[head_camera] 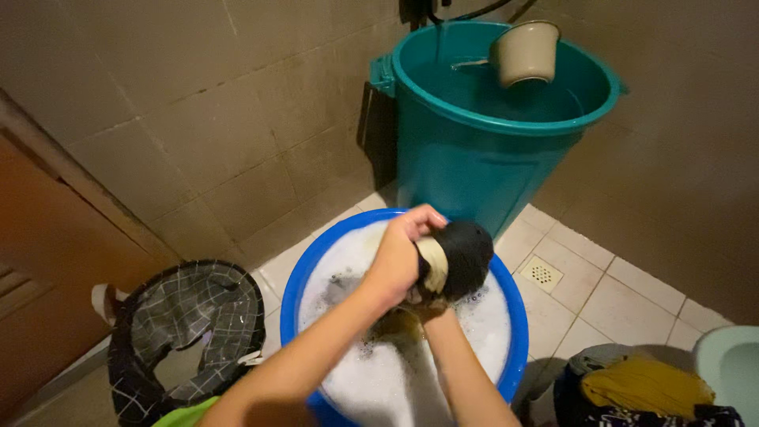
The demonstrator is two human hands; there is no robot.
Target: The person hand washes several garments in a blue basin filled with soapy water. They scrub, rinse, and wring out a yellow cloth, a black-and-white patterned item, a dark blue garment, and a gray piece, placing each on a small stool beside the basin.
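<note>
Both my hands are raised over a blue basin [294,289] full of white suds. My left hand [398,257] grips a dark wet garment [466,253] with a pale patch, bunched into a ball above the foam. My right hand [431,304] is mostly hidden beneath that garment and the left hand; it seems to hold the cloth from below, with more dark cloth trailing into the suds.
A tall teal bucket [466,158] of water stands behind the basin, a beige dipper [526,51] floating in it. A plaid-lined laundry basket [190,332] sits to the left. Clothes, one yellow [644,383], lie at the lower right near a floor drain [541,273]. Tiled walls close by.
</note>
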